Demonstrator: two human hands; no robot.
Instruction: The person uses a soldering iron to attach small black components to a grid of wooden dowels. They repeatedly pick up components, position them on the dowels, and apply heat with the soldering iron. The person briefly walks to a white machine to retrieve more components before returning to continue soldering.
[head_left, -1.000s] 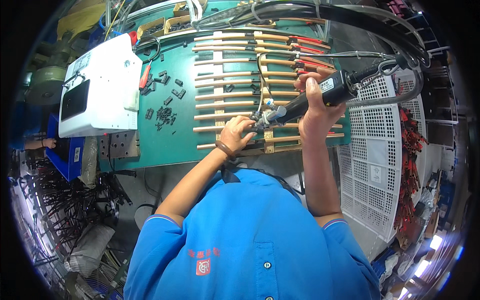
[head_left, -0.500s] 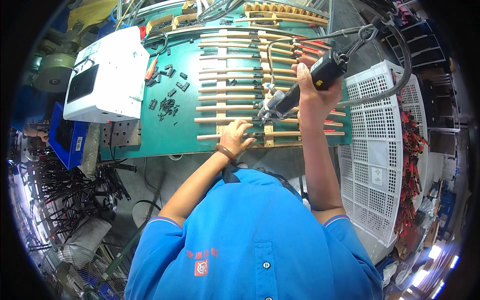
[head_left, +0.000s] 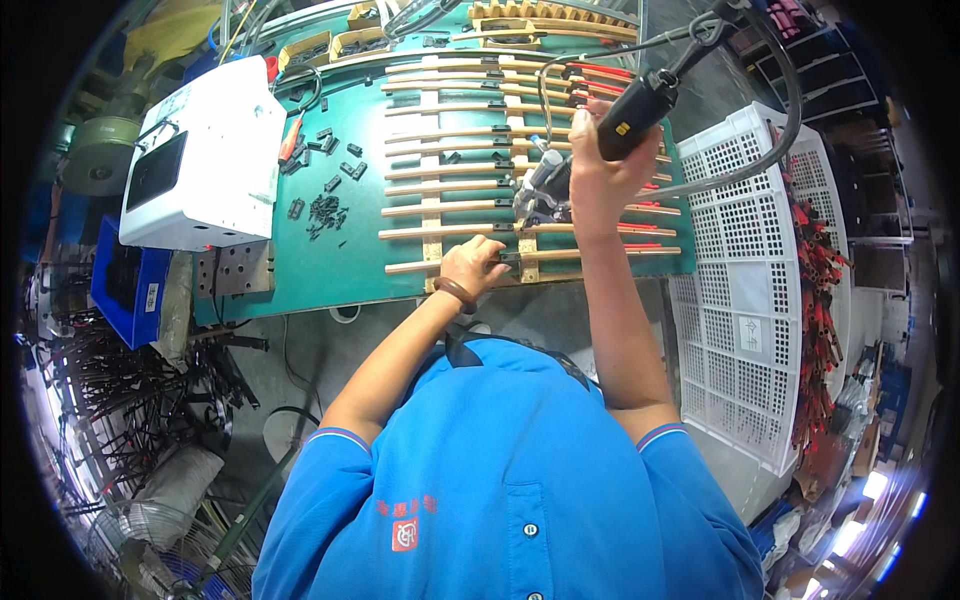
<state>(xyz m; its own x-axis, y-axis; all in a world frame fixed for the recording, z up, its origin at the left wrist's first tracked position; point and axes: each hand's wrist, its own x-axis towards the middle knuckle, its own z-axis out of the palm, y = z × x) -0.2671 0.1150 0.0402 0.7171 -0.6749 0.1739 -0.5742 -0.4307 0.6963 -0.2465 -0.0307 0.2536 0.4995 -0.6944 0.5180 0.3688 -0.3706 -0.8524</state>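
Observation:
A row of slim wooden rods (head_left: 410,209) lies crosswise on the table, each with a small black plastic part (head_left: 503,228) near its middle and several with red right ends. My left hand (head_left: 473,265) is closed at the nearest rod (head_left: 600,255), thumb and fingers pinched about the black part there. Wrapped round a black electric screwdriver (head_left: 635,113) is my right hand (head_left: 612,178), above the right half of the rods. The screwdriver slants down leftward, its metal head (head_left: 540,195) just over the rods near the black parts. Its exact tip is hard to make out.
A white machine (head_left: 205,155) stands on the green table (head_left: 340,270) at left, beside loose black parts (head_left: 325,212). A blue bin (head_left: 130,280) is farther left. White perforated crates (head_left: 735,290) stand at right with red-ended rods (head_left: 815,260). A cable (head_left: 740,180) loops near the screwdriver.
The screwdriver and my right hand have moved left and its head has shifted slightly away from me. My left fingers have closed in at the nearest rod. The whole view has shifted a little.

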